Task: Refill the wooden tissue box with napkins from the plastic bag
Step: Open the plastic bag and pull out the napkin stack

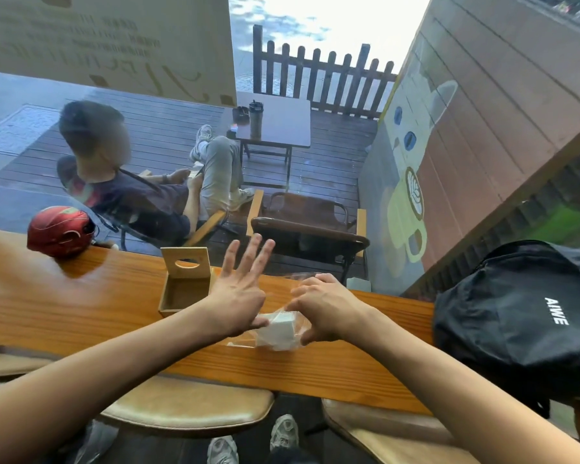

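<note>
The bag (283,329) was clear plastic and hard to trace: its edges melted into the wood, and only a crinkled sheen near the right wrist and a flat flap toward the near edge gave it away. The napkins (279,330) showed through it as a white block, partly covered by both thumbs. The inside of the box (185,294) was in shadow; whether anything lay in it could not be told. The face of the seated person outside was blurred, and the glass laid reflections over the deck.

The counter (114,309) was a long plank of glossy orange-brown wood running along a window. On it, far left, sat a red helmet (59,231); at the right end a black backpack (516,316) spilled over the edge. The box stood left of centre, its lid (185,262) tipped upright at the back with an oval slot. Two tan stools (188,401) sat under the near edge, and white shoes showed below. Beyond the glass were a wooden deck, chairs, a small table with a tumbler, a picket fence and a wall with a painted cat.

The left hand (238,296) reached in from the left, fingers spread and straight, thumb pressed against the napkins' left side. The right hand (322,306) came from the right, fingers curled, pinching the bag at the napkins' right side. The bundle lay on the counter just right of the box, between the two hands.
</note>
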